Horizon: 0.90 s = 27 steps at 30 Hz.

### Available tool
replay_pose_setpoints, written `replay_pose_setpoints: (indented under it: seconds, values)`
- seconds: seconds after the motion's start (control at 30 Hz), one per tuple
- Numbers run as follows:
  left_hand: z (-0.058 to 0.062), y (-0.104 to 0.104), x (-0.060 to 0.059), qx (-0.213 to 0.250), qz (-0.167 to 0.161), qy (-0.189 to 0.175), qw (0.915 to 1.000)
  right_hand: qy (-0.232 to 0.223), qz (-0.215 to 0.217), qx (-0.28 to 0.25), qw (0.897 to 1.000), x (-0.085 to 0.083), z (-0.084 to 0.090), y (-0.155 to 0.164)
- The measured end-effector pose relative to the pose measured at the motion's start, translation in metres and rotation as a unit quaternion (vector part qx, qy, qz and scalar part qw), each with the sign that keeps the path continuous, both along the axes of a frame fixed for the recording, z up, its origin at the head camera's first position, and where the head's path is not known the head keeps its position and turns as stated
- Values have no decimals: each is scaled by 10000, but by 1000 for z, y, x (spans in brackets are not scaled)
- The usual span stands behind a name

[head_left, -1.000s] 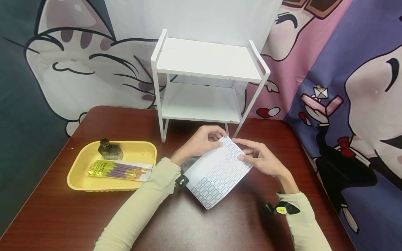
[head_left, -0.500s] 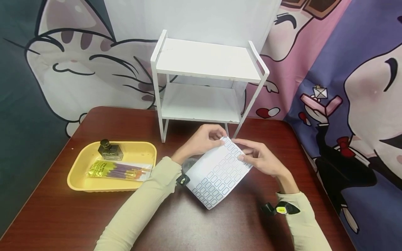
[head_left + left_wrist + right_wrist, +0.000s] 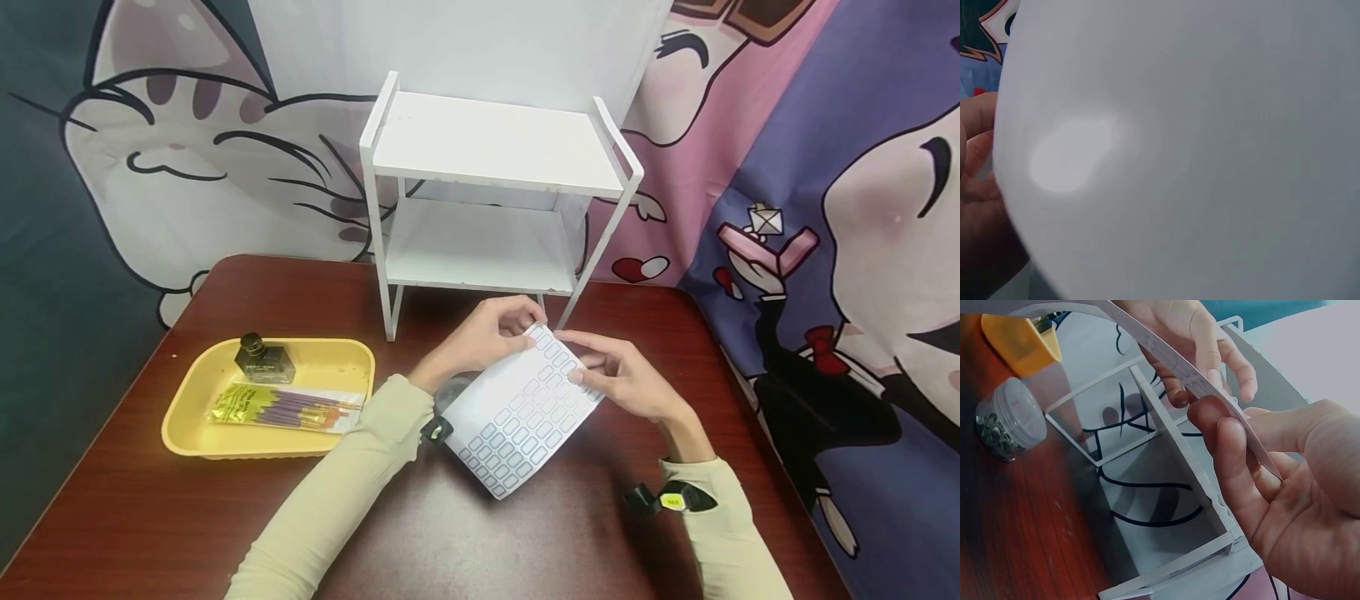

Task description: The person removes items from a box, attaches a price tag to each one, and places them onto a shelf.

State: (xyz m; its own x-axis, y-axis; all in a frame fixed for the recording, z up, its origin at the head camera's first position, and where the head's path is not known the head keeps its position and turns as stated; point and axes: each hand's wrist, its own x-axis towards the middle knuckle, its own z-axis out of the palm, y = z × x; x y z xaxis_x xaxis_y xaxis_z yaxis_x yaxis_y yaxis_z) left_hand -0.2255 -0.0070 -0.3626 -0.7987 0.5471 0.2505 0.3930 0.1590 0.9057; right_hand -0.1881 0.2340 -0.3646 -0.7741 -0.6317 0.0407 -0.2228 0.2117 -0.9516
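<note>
A white sheet of blank stickers (image 3: pixel 517 408), printed with rows of blue-outlined rounded boxes, is held tilted above the table. My left hand (image 3: pixel 480 340) pinches its top corner, thumb on the printed face. At the upper right edge, my right hand (image 3: pixel 626 382) holds the sheet between thumb and fingers; the right wrist view shows the sheet's bent edge running between that hand's thumb (image 3: pixel 1285 428) and fingers. Plain white paper (image 3: pixel 1179 150) fills most of the left wrist view, hiding much of what lies beyond.
A clear lidded jar (image 3: pixel 1010 419) of small metallic pieces stands on the table, mostly behind the sheet in the head view. To the left, a yellow tray (image 3: pixel 176 417) holds an ink bottle (image 3: pixel 264 361) and a packet of brushes (image 3: pixel 285 408). A white two-tier rack (image 3: pixel 495 179) stands behind.
The sheet's lower corner and the left fingertips have shifted very slightly to the right. Both hands keep their hold on the sheet; the tray and rack stay put.
</note>
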Motion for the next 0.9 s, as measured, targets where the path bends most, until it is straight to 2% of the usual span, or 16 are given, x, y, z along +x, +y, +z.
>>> replay_pose_setpoints:
  seconds: [0.17,0.33,0.9]
  values:
    - [0,-1,0,-254,-98,43,9996,34,54,-30,10000,-1,-1,0]
    - [0,-1,1,-457,-55,3,9989,93,139,-45,9998,-2,-2,0]
    - [1,-3,2,-368,42,-212,9991,75,84,-33,9999,-1,1,-2]
